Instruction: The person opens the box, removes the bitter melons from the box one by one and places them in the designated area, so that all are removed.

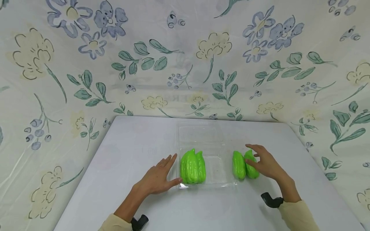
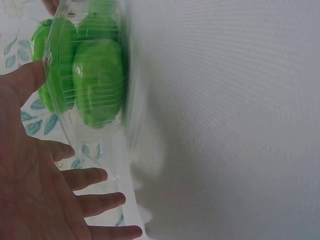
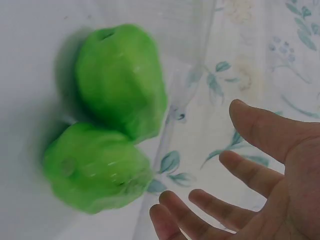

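Note:
A clear plastic clamshell box (image 1: 215, 170) lies with its lid (image 1: 200, 133) folded back on the far side. Bunched in the box's left part are several glossy green ridged fruits (image 1: 192, 168), chayote-like in shape. My left hand (image 1: 157, 178) is spread at the box's left side, its thumb against the rim (image 2: 52, 90). To the right of the box, two more such fruits, a left one (image 1: 238, 165) and a right one (image 1: 252, 173), lie side by side on the table. My right hand (image 1: 266, 162) hovers by the right one, fingers apart, holding nothing.
The white table (image 1: 124, 144) ends at a back edge just beyond the lid. Behind and around it hangs a flower-patterned cloth (image 1: 179, 77). Black wrist mounts (image 1: 271, 200) sit on both forearms, below beige sleeves' cuffs.

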The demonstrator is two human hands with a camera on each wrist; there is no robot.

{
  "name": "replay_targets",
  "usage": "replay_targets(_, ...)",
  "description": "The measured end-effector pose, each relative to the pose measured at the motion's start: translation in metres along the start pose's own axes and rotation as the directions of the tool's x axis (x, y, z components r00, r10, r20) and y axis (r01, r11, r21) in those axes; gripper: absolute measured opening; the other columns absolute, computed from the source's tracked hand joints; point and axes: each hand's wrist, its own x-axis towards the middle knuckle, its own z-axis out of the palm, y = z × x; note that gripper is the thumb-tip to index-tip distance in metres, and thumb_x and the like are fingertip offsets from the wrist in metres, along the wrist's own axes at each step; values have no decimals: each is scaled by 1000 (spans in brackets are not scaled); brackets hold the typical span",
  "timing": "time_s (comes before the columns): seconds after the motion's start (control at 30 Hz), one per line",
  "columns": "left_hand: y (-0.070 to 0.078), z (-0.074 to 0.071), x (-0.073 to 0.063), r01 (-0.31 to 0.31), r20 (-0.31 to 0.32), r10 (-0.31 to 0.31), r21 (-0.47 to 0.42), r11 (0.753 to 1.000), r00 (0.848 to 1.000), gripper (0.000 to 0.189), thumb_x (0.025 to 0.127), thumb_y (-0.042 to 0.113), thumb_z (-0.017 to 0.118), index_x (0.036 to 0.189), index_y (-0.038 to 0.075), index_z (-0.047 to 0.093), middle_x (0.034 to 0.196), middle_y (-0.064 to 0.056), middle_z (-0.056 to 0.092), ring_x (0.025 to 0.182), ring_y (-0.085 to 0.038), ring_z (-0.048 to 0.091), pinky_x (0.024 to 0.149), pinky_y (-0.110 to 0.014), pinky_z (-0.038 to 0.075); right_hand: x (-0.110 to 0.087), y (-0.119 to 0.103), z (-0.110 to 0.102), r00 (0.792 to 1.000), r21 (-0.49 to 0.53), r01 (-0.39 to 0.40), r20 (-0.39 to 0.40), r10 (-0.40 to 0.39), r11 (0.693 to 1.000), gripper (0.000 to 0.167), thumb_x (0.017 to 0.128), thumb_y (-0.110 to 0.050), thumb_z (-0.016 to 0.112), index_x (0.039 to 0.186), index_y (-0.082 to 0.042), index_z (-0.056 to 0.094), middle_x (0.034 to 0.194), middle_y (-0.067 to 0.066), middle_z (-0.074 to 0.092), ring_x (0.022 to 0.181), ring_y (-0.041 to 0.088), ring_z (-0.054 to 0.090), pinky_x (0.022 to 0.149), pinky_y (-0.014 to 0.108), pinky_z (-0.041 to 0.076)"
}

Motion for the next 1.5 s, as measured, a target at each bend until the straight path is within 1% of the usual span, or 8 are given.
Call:
replay_targets(0.2,0,0,0,-2,-4,2,10,1000,1000,95,88,71,51,158,14,22,154,-18,35,136,-43,37,98,-62,40,8,-31,4,996,16,85,9,-86,996,59,93,-20,71,143,-3,45,143,26,41,111,45,56,83,55,52)
replay_targets(0.37,0,0,1,-2,-3,2,8,1000,1000,94,88,71,50,158,15,22,154,-18,34,137,-42,36,98,-63,40,15,-59,15,986,56,151,57,-154,987,58,93,-27,71,144,-11,47,143,19,44,113,39,56,86,54,51)
replay_targets(0.53,-1,1,2,0,-3,0,7,1000,1000,94,88,72,50,158,16,22,154,-18,34,137,-42,36,98,-63,39,26,-83,32,966,95,235,91,-244,967,58,93,-28,71,145,-16,48,143,13,46,114,34,56,85,50,53)
replay_targets(0.77,-1,1,2,0,1,0,-4,1000,1000,95,87,72,50,159,17,21,155,-17,34,137,-42,36,98,-63,39,38,-109,57,934,149,312,136,-332,938,57,93,-23,71,144,-14,49,142,12,47,112,33,57,80,50,54)
replay_targets(0.97,0,0,1,-3,-1,3,2,1000,1000,94,88,72,50,159,18,20,155,-16,34,138,-41,36,98,-62,40,43,-120,71,919,183,331,158,-360,926,58,93,-25,70,145,-9,47,142,14,46,116,37,55,81,50,54)
replay_targets(1.1,-1,1,1,-9,-5,9,0,1000,1000,94,88,72,50,159,17,21,155,-17,34,137,-42,36,98,-62,40,44,-126,77,910,167,350,174,-377,922,60,93,-29,70,144,-8,48,143,15,46,122,35,53,85,48,53)
replay_targets(1.3,0,0,2,-8,-2,8,5,1000,1000,94,88,72,49,159,17,20,154,-17,35,136,-42,37,98,-61,41,43,-133,88,914,142,331,197,-355,933,61,91,-32,72,144,-12,50,143,14,45,126,31,50,98,50,46)
replay_targets(1.5,0,0,2,7,11,-7,3,1000,1000,94,88,72,49,159,18,20,155,-16,34,137,-41,36,98,-61,41,43,-134,101,919,116,309,220,-328,944,64,90,-37,72,145,-14,49,144,16,43,123,33,51,95,50,47)
